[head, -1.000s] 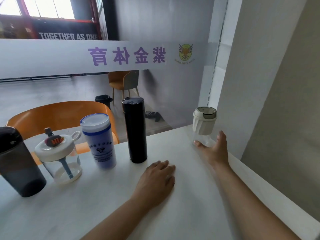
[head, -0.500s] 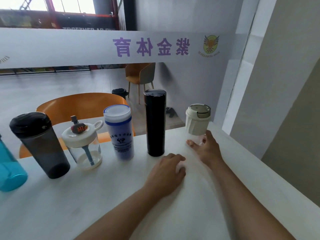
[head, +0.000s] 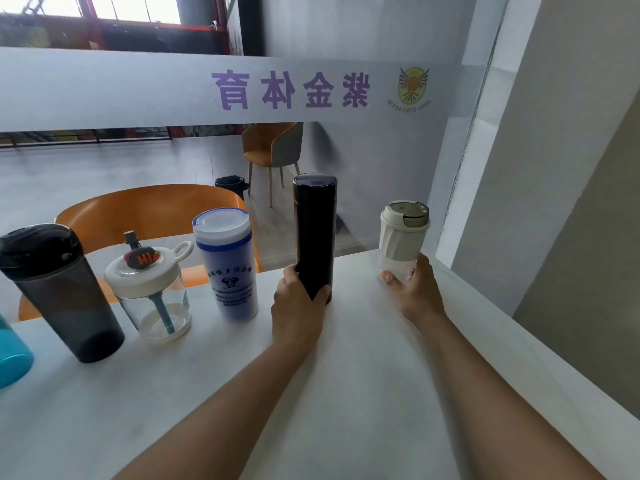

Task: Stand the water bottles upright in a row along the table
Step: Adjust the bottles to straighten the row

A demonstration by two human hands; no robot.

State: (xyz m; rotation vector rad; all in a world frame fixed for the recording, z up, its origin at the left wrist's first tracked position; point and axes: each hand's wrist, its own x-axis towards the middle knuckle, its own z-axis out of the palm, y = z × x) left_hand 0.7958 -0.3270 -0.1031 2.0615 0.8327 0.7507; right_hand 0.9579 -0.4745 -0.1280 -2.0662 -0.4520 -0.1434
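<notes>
Several bottles stand upright in a row on the white table [head: 346, 393]. From the left: a teal bottle [head: 10, 355] cut by the frame edge, a smoky grey shaker [head: 59, 292], a clear jar with a white lid and straw [head: 152, 296], a blue-and-white bottle [head: 228, 265], a tall black flask [head: 315, 233], and a clear cup with a cream lid [head: 403, 233]. My left hand [head: 298, 306] grips the base of the black flask. My right hand [head: 415, 296] wraps around the bottom of the cream-lidded cup.
An orange chair [head: 145, 213] stands behind the table's far edge. A white wall and ledge [head: 519, 341] run along the table's right side. Beyond a glass partition are another chair [head: 273, 150] and a black bin [head: 230, 185].
My left hand rose from lying flat on the table and took hold of the black flask. My right hand stays on the cream-lidded cup. The camera view shifted left.
</notes>
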